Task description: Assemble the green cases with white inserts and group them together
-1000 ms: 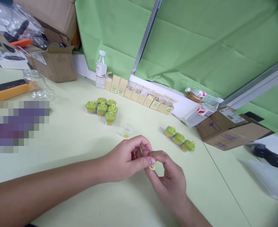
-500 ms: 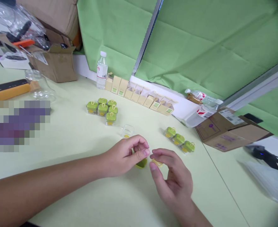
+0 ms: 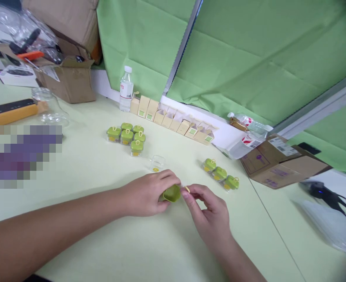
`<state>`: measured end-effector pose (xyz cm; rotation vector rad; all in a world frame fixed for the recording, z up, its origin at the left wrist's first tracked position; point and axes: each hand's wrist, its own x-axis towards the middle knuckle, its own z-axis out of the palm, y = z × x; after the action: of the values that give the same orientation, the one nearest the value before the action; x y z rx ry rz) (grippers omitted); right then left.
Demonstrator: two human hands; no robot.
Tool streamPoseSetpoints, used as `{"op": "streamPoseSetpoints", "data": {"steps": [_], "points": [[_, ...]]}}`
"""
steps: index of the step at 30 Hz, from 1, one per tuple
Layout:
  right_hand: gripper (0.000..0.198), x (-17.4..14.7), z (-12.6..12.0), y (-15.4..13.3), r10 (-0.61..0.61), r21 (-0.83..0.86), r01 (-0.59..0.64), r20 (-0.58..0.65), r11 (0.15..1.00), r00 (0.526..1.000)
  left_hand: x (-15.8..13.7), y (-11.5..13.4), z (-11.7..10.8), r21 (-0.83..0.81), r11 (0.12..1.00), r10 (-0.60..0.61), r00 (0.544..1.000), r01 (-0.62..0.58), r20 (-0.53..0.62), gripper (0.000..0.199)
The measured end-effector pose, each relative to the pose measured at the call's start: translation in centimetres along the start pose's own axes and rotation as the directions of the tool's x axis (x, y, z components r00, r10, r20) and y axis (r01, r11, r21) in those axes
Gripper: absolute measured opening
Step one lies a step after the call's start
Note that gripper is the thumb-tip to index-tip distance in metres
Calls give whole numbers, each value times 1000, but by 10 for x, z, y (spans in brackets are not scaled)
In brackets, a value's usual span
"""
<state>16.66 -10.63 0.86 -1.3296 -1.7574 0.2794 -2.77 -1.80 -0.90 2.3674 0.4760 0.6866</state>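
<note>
My left hand is closed around a green lid, its hollow inside turned toward me. Close beside it on the right, my right hand pinches a small yellow loop between thumb and forefinger, almost touching the lid's edge. Just beyond my left hand stands a clear little box without a lid, a yellow mark near its bottom. A cluster of small clear boxes with green lids and yellow loops sits farther left. A row of three similar lidded boxes lies to the right.
Along the back edge runs a row of small cardboard boxes, with an upright water bottle at its left end. Lying bottles and an open carton stand at right. A glass jar and cardboard box are at left.
My left hand has turned the green lid so its inside faces me. My right hand has moved slightly left and closed its fingers on the yellow loop.
</note>
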Motion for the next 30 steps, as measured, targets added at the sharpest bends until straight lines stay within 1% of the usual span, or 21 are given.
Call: {"op": "streamPoseSetpoints", "data": {"steps": [3,6,9,12,15,18,24,30], "points": [[15,0,-1,0,-33,-62,34,22,997,999,0,0,-5,-32,999,6,999,-7,-44,49],[24,-1,-1,0,-67,-117,73,53,990,996,1,0,-5,-62,998,15,998,-19,-62,45],[20,-1,-1,0,-100,-199,107,45,974,994,1,1,-4,-102,995,16,998,-23,-66,41],[17,1,-3,-1,-198,-269,210,71,940,978,1,2,-4,-136,990,14,998,-22,-63,39],[20,3,-5,-2,-280,-265,309,144,913,949,1,3,-4,-155,988,17,999,-24,-46,37],[20,3,-3,-1,-289,-252,335,203,908,936,0,4,-2,-162,987,16,999,-21,-34,39],[16,-2,3,2,-288,-269,346,232,899,929,-1,5,4,-163,986,39,999,-39,-8,39],[17,2,1,0,-306,-255,379,283,889,909,0,5,7,-197,980,17,1000,-21,-20,38]]}}
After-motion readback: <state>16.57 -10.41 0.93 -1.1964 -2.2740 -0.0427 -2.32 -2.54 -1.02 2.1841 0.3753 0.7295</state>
